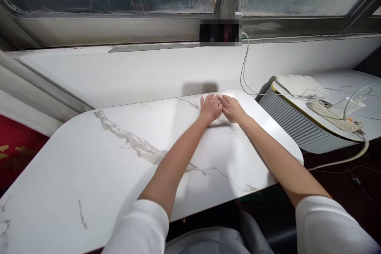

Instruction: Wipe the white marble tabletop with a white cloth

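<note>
A folded white cloth [219, 120] lies on the white marble-patterned table [119, 174], near its far edge. On the cloth's left part rests my left hand [211, 107], palm down with its fingers spread. My right hand [232, 108] lies flat beside it on the cloth's right part, fingers stretched forward. The two hands touch or nearly touch at the fingertips and press the cloth against the tabletop. Their palms are hidden from view.
A ribbed white cabinet [285, 115] on the right bears another white cloth [300, 85] and a power strip [333, 115]. A white cable [244, 63] hangs from the window ledge. Windows and a white wall [143, 71] stand behind the table.
</note>
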### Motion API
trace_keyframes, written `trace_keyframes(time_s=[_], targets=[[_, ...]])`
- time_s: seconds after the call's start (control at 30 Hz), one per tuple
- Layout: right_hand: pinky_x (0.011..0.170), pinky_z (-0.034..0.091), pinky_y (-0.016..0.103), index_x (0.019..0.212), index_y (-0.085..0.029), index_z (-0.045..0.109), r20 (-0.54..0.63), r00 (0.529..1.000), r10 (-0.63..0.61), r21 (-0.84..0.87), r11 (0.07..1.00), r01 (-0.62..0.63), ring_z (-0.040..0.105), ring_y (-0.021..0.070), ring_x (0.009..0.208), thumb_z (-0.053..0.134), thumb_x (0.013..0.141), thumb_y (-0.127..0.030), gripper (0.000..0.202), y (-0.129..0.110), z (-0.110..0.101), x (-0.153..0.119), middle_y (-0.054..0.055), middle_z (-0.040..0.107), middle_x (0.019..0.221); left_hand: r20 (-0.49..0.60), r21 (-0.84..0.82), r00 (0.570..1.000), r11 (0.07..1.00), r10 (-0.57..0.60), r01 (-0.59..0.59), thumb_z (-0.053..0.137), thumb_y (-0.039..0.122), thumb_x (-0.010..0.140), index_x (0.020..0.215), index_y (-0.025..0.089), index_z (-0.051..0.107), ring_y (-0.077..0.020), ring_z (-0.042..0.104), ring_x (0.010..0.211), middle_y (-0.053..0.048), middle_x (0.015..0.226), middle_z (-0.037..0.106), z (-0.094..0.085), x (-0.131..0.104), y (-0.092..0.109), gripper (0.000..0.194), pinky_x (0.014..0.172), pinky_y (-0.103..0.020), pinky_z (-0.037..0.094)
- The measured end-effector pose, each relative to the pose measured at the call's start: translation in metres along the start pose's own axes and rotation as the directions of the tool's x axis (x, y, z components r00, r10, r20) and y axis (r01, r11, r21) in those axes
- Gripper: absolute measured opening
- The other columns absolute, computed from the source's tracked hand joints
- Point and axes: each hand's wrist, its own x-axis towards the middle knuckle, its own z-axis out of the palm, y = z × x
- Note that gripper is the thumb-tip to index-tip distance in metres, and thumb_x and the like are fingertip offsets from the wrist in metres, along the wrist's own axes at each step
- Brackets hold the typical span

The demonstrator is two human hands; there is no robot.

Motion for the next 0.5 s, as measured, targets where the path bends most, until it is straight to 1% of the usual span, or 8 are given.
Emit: trace_keyframes(time_s=[0.07,0.13,0.2,0.27,0.33,0.4,0.5], targets=[[0.110,0.029,0.048,0.143,-0.009,0.037,-0.002,1.000,0.008,0.030,1.000,-0.008,0.034,0.0269,0.137,0.023,0.092,-0.026,0.055,0.006,0.003,0.017,0.015,0.038,0.149,-0.021,0.001,0.999,0.999,-0.032,0.032,0.026,0.029,0.092,0.140,0.018,0.041,-0.0197,0.030,0.139,-0.007,0.148,0.041,0.002,0.015,-0.004,0.051,0.117,-0.047,0.013],[0.110,0.029,0.047,0.142,-0.010,0.038,0.003,1.000,0.016,0.051,0.999,-0.016,0.034,0.0262,0.137,0.023,0.092,-0.026,0.055,0.010,0.004,0.028,0.014,0.038,0.149,-0.033,0.001,0.998,0.999,-0.051,0.051,0.026,0.029,0.092,0.140,0.018,0.041,-0.0200,0.029,0.139,-0.007,0.148,0.040,0.003,0.024,-0.006,0.052,0.117,-0.047,0.013],[0.111,0.028,0.047,0.143,-0.011,0.037,0.006,1.000,0.016,0.058,0.998,-0.016,0.033,0.0256,0.138,0.023,0.092,-0.027,0.055,0.012,0.005,0.032,0.013,0.037,0.150,-0.033,0.005,0.998,0.999,-0.054,0.054,0.025,0.029,0.092,0.141,0.018,0.040,-0.0202,0.029,0.139,-0.007,0.149,0.039,0.004,0.027,-0.006,0.052,0.117,-0.048,0.013],[0.111,0.027,0.048,0.143,-0.011,0.037,0.006,1.000,0.011,0.061,0.998,-0.012,0.032,0.0259,0.138,0.024,0.092,-0.027,0.055,0.013,0.006,0.031,0.013,0.036,0.150,-0.027,0.013,0.998,0.998,-0.053,0.053,0.025,0.031,0.092,0.142,0.018,0.039,-0.0200,0.028,0.140,-0.007,0.149,0.039,0.004,0.026,-0.006,0.053,0.118,-0.047,0.012],[0.111,0.025,0.050,0.144,-0.010,0.036,0.011,1.000,0.006,0.063,0.998,-0.007,0.031,0.0265,0.139,0.024,0.093,-0.027,0.055,0.013,0.005,0.024,0.014,0.035,0.151,-0.021,0.024,0.998,0.998,-0.054,0.054,0.025,0.032,0.093,0.142,0.019,0.039,-0.0194,0.026,0.141,-0.006,0.150,0.037,0.003,0.020,-0.003,0.053,0.118,-0.046,0.012],[0.112,0.024,0.050,0.144,-0.009,0.036,0.017,1.000,0.002,0.061,0.998,-0.003,0.030,0.0267,0.139,0.023,0.093,-0.027,0.055,0.013,0.003,0.011,0.015,0.035,0.151,-0.012,0.037,0.999,0.998,-0.048,0.048,0.025,0.033,0.093,0.142,0.020,0.038,-0.0189,0.026,0.141,-0.006,0.151,0.037,0.003,0.011,0.004,0.053,0.118,-0.045,0.012],[0.112,0.024,0.050,0.144,-0.010,0.035,0.015,1.000,-0.023,0.049,0.999,0.022,0.029,0.0265,0.140,0.024,0.093,-0.028,0.055,0.016,-0.005,-0.021,0.015,0.035,0.151,-0.002,0.051,1.000,0.998,-0.026,0.026,0.026,0.033,0.093,0.143,0.019,0.038,-0.0194,0.026,0.141,-0.007,0.150,0.037,0.007,-0.010,0.023,0.053,0.118,-0.046,0.012]])
